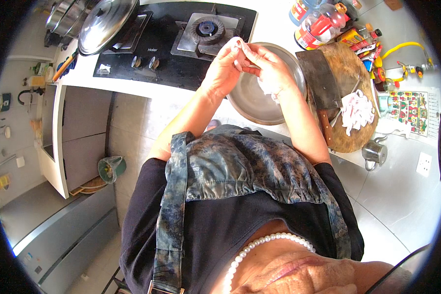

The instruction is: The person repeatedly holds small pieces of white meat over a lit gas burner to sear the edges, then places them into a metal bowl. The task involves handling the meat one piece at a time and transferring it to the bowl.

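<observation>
My left hand point(226, 70) and my right hand point(273, 70) are close together above the rim of a wide metal basin point(257, 106). Between the fingertips of both hands is a pale pink, soft piece point(240, 55) that looks like raw meat or skin. More whitish soft material point(267, 88) hangs from under my right palm. The basin's visible bottom is bare, though my right hand and forearm hide part of it. To the right, a cleaver point(319, 79) with a wooden handle lies on a round wooden chopping board point(336, 60), beside a heap of pale pinkish strips point(356, 110).
A black gas hob point(161, 36) is beyond my hands, its near burner point(205, 29) unlit. A lidded pan point(108, 25) stands at left. Plastic bottles point(321, 25) crowd the back right. A small metal pot point(375, 152) sits by the board; a lined bin point(112, 169) stands lower left.
</observation>
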Demonstrator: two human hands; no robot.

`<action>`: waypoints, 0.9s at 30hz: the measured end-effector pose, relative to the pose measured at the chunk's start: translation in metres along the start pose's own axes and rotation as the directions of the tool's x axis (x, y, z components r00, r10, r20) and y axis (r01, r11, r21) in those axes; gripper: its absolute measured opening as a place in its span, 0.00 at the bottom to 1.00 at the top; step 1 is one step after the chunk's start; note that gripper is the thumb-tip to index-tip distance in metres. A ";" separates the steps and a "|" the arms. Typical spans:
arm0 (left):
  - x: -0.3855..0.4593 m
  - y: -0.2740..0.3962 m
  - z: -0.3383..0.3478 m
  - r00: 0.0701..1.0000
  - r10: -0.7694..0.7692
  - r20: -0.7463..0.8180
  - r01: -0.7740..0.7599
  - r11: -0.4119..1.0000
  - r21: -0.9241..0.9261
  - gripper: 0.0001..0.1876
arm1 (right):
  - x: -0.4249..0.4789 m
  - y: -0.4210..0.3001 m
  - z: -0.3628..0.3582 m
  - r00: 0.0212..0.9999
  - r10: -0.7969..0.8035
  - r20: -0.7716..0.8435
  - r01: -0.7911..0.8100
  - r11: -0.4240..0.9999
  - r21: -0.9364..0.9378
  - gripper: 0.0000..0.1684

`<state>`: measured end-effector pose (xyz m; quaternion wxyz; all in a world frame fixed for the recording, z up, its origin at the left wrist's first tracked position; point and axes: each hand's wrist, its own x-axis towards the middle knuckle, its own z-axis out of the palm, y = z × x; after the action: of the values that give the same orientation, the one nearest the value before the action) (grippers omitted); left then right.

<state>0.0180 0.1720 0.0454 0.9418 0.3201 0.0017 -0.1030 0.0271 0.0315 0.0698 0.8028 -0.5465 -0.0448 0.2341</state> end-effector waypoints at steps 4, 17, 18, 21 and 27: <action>0.005 0.002 -0.003 0.978 0.054 0.202 -0.050 0.998 -0.025 0.09 | 0.014 0.009 0.006 0.998 -0.062 0.019 0.060 0.993 0.105 0.19; -0.012 0.008 -0.071 0.944 0.116 -0.310 -0.118 0.993 0.014 0.20 | 0.085 -0.004 -0.016 0.992 -0.061 -0.106 0.053 0.996 -0.073 0.10; -0.018 0.008 -0.084 0.895 0.210 -0.393 -0.149 0.972 0.180 0.18 | 0.091 -0.004 -0.018 0.982 -0.090 -0.165 0.065 0.986 -0.152 0.09; -0.035 0.018 -0.133 0.712 0.594 -0.374 -0.227 0.699 0.678 0.13 | 0.117 -0.003 -0.024 0.970 -0.111 -0.216 0.030 0.937 -0.349 0.09; -0.063 0.031 -0.205 0.536 0.843 -0.036 0.185 -0.076 0.980 0.11 | 0.168 0.023 -0.035 0.946 -0.144 -0.290 -0.031 0.851 -0.525 0.09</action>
<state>-0.0244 0.3317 -0.0949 0.3434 0.8532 0.1979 0.3391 0.1800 0.0794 0.0046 0.6272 -0.7727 0.0072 0.0976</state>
